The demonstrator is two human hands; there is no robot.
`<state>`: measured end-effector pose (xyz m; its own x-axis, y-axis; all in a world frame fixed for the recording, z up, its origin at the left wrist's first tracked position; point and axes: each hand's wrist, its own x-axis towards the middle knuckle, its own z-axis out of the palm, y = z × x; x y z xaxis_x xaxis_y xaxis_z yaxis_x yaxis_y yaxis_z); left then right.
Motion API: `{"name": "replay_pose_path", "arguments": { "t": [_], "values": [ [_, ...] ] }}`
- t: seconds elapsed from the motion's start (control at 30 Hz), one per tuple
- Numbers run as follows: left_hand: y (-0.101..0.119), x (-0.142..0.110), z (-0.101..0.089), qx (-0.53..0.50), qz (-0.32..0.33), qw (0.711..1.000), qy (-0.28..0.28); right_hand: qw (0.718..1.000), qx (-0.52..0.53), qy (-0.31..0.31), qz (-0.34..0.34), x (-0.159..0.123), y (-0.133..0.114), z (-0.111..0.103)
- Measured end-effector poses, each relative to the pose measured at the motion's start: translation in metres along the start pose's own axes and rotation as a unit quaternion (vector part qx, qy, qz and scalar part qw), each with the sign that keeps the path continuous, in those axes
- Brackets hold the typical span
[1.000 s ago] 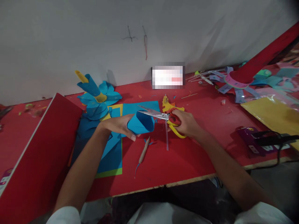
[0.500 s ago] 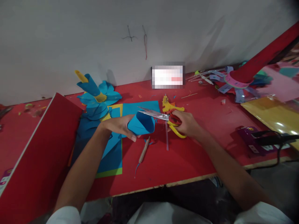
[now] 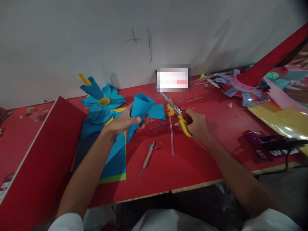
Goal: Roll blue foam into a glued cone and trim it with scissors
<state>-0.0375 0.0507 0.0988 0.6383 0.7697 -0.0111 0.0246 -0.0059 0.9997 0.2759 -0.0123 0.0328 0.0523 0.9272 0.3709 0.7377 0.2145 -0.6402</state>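
My left hand (image 3: 125, 121) is wrapped round a rolled blue paper cone (image 3: 141, 110), its wide opening tilted up and its narrow end down. In my right hand (image 3: 196, 123) is a pair of scissors (image 3: 178, 110) with red and yellow handles, blades pointing up and left, apart from the cone. Beneath the scissors lies a yellow glue gun (image 3: 170, 108), with a clear glue stick (image 3: 172, 138) in front of it. A wooden-handled tool (image 3: 149, 154) with a thin curved tip rests on the table nearer to me.
Blue paper sheets (image 3: 117, 163) and a blue paper flower (image 3: 115, 100) with a yellow centre are at the left, beside an upright red board (image 3: 45, 150). A purple box (image 3: 257, 144) with a black cable stands at the right. A red pole (image 3: 276, 57) slants up behind.
My left hand has turned the cone more upright and raised its opening. The scissors have swung away from its rim, their blades now pointing more upward.
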Motion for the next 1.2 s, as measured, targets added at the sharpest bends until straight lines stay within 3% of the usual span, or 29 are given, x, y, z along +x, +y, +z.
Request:
{"name": "replay_pose_path", "arguments": {
  "t": [0.13, 0.4, 0.53, 0.73, 1.07, 1.2],
  "values": [
    [-0.003, 0.004, 0.001, 0.011, 0.015, 0.998, 0.066, 1.0, -0.008, 0.007, 0.002, -0.001, 0.0, 0.003],
    [-0.008, 0.009, 0.004, 0.076, 0.002, 0.987, 0.141, 1.0, -0.02, 0.008, -0.008, 0.0, 0.003, 0.007],
    [-0.009, 0.012, 0.008, 0.162, 0.013, 0.976, 0.144, 0.999, -0.024, -0.025, -0.006, 0.001, 0.008, 0.011],
    [-0.015, 0.018, 0.009, 0.259, 0.122, 0.945, 0.159, 0.993, 0.008, -0.12, 0.014, 0.0, 0.016, 0.017],
    [-0.013, 0.013, 0.009, 0.359, 0.144, 0.909, 0.155, 0.992, -0.02, -0.121, 0.0, 0.001, 0.014, 0.017],
    [-0.013, 0.012, 0.01, 0.37, 0.127, 0.912, 0.128, 0.993, -0.026, -0.115, -0.016, 0.001, 0.012, 0.015]
  ]
}}
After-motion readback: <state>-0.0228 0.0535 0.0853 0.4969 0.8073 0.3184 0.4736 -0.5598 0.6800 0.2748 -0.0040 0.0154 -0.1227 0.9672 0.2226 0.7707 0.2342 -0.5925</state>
